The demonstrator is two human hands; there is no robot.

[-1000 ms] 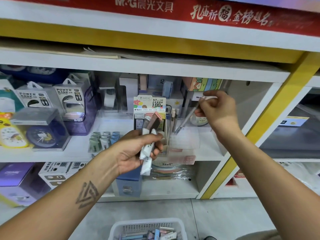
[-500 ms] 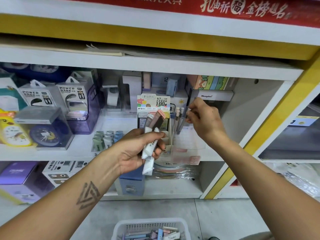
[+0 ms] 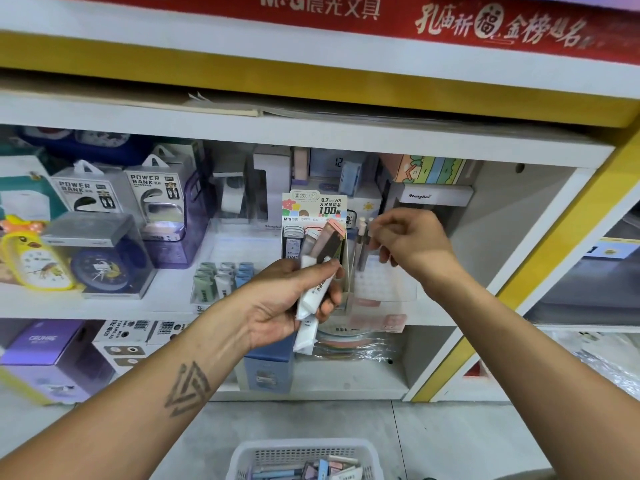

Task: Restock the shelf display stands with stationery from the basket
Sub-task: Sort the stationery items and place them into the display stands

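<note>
My left hand (image 3: 291,303) grips a bundle of stationery packs (image 3: 311,292) in front of the shelf: white wrapped packs below, pink and brown cases sticking up. Behind the bundle stands the cardboard lead display stand (image 3: 313,207). Just right of that stand, a few pens (image 3: 362,244) stand upright in a clear display stand (image 3: 388,285). My right hand (image 3: 410,242) is at the pen tops, its curled fingertips pinching the top of one pen. The white basket (image 3: 304,453) sits on the floor at the bottom of the view, holding several more stationery items.
The white shelf (image 3: 242,247) holds power bank boxes (image 3: 86,192), a boxed blue clock (image 3: 100,268), a yellow clock (image 3: 31,261) and small correction tapes (image 3: 221,278). Boxes fill the lower shelf. A yellow upright (image 3: 540,268) borders the bay on the right.
My right hand came down from shoulder height with the pen and stood it in the clear stand beside the others. My left hand kept its bundle still.
</note>
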